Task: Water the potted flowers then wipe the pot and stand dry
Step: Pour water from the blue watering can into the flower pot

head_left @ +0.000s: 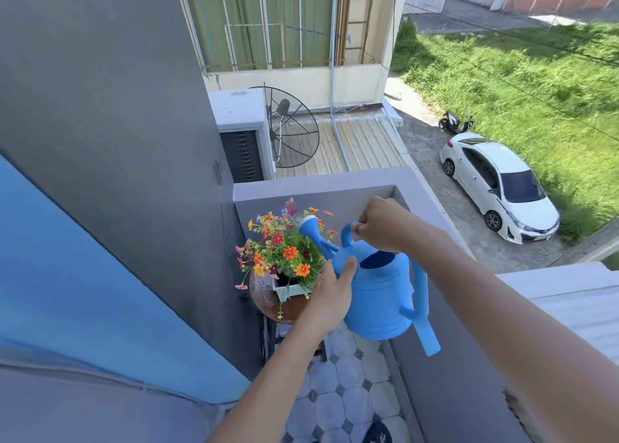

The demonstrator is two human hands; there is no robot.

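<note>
**Blue can tipping over the blooms**

Blue plastic is filling the middle of the action: the watering can [378, 295] is hanging between both hands, above the balcony tiles. The left hand [330, 295] is cupping the can's shoulder, thumb pressing near the fill hole. The right hand [382, 226] is curling round the top handle just above it. Beyond the left hand, the spout's rose [310, 224] is sitting over the flowers [281, 251], the can's long axis running from the rear handle up and away to the rose. No stream is showing, so watering looks barely underway. The white pot [288, 288] and round stand [264, 298] are waiting; wiping is all ahead, no cloth visible.
</note>
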